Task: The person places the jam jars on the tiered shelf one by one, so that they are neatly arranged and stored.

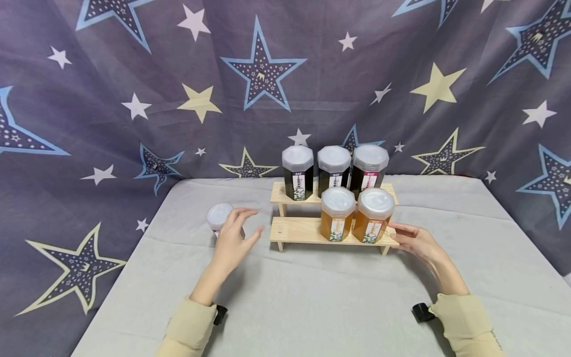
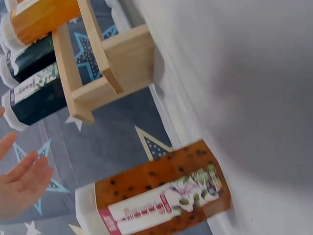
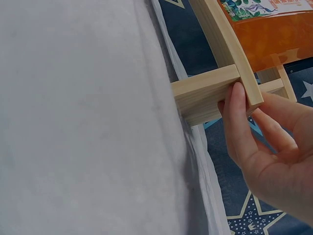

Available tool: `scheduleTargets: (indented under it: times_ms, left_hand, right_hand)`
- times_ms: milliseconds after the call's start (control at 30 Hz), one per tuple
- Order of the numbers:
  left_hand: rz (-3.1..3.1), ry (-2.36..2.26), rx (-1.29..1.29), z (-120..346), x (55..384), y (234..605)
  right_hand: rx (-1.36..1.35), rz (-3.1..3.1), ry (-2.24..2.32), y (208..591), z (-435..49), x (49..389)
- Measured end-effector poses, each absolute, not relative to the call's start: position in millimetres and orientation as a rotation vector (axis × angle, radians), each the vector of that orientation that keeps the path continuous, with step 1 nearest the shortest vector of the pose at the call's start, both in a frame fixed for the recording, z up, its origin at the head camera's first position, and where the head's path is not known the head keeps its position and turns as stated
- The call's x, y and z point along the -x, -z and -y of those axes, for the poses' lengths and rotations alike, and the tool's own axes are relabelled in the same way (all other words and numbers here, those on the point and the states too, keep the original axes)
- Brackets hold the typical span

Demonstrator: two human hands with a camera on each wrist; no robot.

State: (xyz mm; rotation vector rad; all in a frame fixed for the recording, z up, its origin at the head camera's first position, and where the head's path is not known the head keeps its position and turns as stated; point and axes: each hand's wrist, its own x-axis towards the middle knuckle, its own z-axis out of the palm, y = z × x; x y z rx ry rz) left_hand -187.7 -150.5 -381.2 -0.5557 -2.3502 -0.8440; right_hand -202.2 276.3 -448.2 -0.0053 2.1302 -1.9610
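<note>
My left hand (image 1: 232, 235) reaches beside a lone jar (image 1: 218, 215), thumb and fingers spread with nothing between them. In the left wrist view this jar (image 2: 161, 188) has a white lid, amber contents with dark specks and a flowered label, and the fingertips are apart from it. At the right end of a two-tier wooden shelf (image 1: 296, 230), my right hand (image 1: 417, 241) holds the lower board's corner. Close up, the right hand's fingers (image 3: 238, 105) pinch the board's end by its leg. Two amber jars (image 1: 337, 215) stand on that lower board.
Three dark jars (image 1: 298, 173) with clear lids line the upper tier (image 1: 388, 190). A grey-white cloth (image 1: 321, 302) covers the table. Behind it hangs a dark curtain (image 1: 312, 114) printed with stars.
</note>
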Motion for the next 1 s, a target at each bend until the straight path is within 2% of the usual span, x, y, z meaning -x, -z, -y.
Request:
scheduleTargets:
  times_ms: [1000]
  left_hand:
    - [2.358,0.766,0.378,192,191,387]
  right_hand:
    - [-0.007,-2.161,1.928,446,-275,201]
